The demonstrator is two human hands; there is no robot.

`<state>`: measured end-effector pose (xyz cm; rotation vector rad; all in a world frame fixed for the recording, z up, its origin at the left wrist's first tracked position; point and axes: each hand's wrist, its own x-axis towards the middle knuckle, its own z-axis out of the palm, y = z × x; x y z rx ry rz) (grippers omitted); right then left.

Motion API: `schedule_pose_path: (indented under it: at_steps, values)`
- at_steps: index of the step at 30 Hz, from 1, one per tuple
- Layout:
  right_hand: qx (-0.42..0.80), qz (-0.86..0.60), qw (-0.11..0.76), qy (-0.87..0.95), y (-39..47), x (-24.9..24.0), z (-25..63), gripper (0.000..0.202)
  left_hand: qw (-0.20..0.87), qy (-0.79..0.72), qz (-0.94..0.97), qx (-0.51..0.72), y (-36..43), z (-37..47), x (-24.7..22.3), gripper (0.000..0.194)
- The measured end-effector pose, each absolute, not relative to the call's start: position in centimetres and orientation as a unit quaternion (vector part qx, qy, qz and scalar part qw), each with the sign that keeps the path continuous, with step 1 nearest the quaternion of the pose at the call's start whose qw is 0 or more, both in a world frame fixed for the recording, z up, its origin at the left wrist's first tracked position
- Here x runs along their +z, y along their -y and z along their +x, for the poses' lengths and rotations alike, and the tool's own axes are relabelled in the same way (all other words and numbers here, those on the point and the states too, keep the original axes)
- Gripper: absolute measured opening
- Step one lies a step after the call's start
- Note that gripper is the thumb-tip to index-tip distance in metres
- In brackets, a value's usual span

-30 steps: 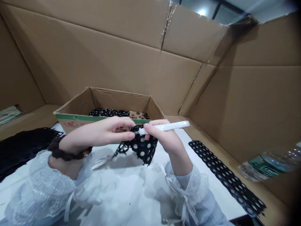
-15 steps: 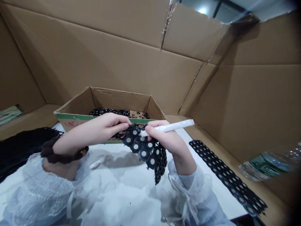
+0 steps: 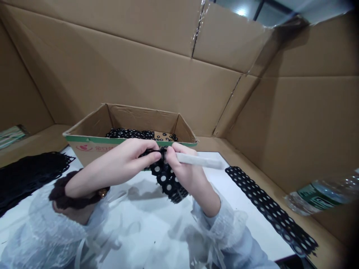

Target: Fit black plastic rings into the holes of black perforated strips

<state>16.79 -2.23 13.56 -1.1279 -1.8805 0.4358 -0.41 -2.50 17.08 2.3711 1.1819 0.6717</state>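
Note:
My left hand [image 3: 136,157] is closed, with thumb and fingers pinching the top edge of a black lace strip [image 3: 167,183] patterned with pale round dots. The strip hangs down between my hands over the white table. In my right hand [image 3: 187,173] is a slim white stick-like tool [image 3: 200,160], pointing out to the right. Its working tip is hidden behind my fingers, which press against the strip's upper edge. Just beyond my hands stands an open cardboard box [image 3: 89,149] with black ring-like pieces [image 3: 131,133] inside.
Another dotted black strip [image 3: 270,209] lies along the table's right side. Left of my arm is a heap of black lace [image 3: 30,179]. A clear plastic bottle [image 3: 319,194] lies at the far right. Tall cardboard walls [image 3: 140,67] enclose the table [image 3: 151,220].
My right hand has moved slightly left, closer to my left hand, and the white tool's outer end has dipped. The hanging strip has bunched up and shows fewer dots.

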Motion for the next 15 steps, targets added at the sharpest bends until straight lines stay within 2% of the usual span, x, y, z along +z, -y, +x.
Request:
schedule_pose_path:
  at_steps: [2,4,10,12,15]
  values:
    - [0.109,-0.481,0.443,0.749,1.8,13.2,16.5,0.030,0.187,-0.433,0.847,0.246,2.7,-0.2,17.1,0.026]
    - [0.111,-0.481,0.449,0.744,1.3,13.2,16.8,0.030,0.192,-0.435,0.845,0.246,2.4,-0.2,17.1,0.027]
    - [0.347,-0.368,0.459,0.731,0.3,14.4,18.9,0.039,0.264,-0.381,0.854,0.236,0.4,-1.0,16.5,0.032]
    - [0.380,-0.347,0.477,0.712,0.2,14.3,18.9,0.038,0.212,-0.375,0.871,0.238,0.2,-1.1,16.3,0.030]
    - [0.390,-0.338,0.496,0.698,0.2,14.0,18.4,0.038,0.055,-0.390,0.863,0.315,0.6,-1.1,16.2,0.027]
